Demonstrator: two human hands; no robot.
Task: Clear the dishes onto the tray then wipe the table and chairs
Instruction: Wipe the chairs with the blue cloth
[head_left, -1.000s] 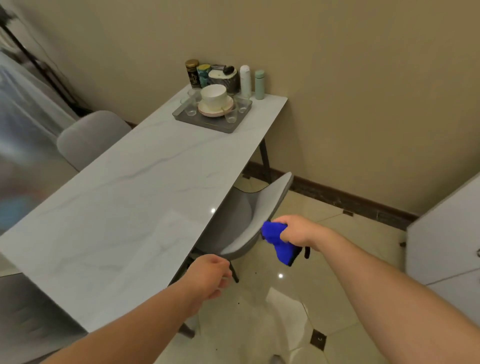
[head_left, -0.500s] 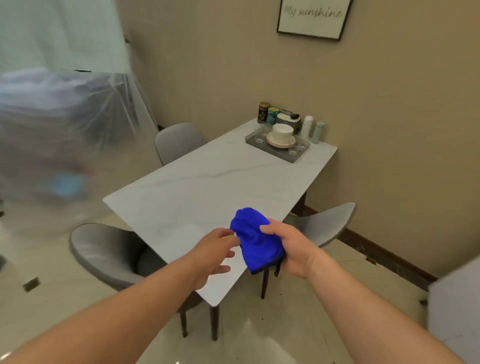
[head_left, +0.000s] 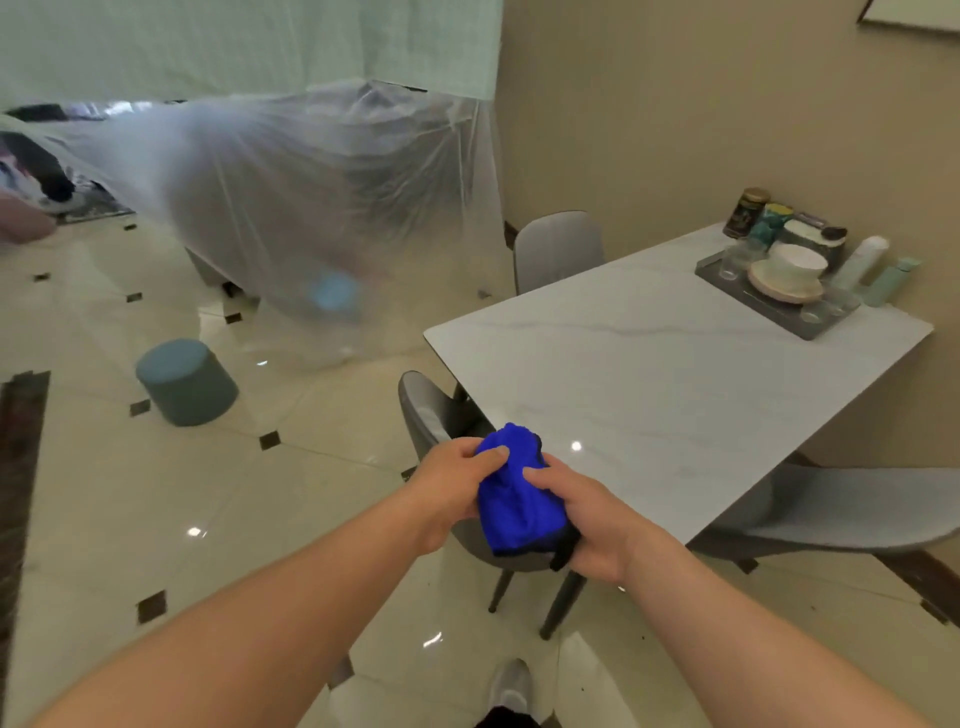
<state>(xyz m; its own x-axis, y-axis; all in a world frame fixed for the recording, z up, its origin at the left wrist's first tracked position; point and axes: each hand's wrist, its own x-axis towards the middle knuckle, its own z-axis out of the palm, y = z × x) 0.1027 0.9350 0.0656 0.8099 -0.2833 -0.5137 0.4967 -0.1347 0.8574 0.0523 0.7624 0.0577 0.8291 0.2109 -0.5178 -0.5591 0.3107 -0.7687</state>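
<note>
Cloth (head_left: 514, 499) bunched between left hand (head_left: 453, 491) and right hand (head_left: 582, 525), both grips clenched on it. Chair (head_left: 441, 415) directly beneath at 12 o'clock, table (head_left: 649, 384) stretching toward 2; dishes on tray (head_left: 779, 306). Nearest for wiping, probably: chair.

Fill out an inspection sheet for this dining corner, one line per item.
Surface: white table bare except at its far corner.
Job's things: tray on that corner holds bowl on plate and glasses; blue cloth bunched in both hands; three grey chairs around the table, nearest by the hands.
Clutter: jars and bottles behind the tray.
Grippers: left hand and right hand both grip the cloth.
Cables: nothing seen.
Surroundings: tiled floor, stool, plastic-draped furniture.
</note>
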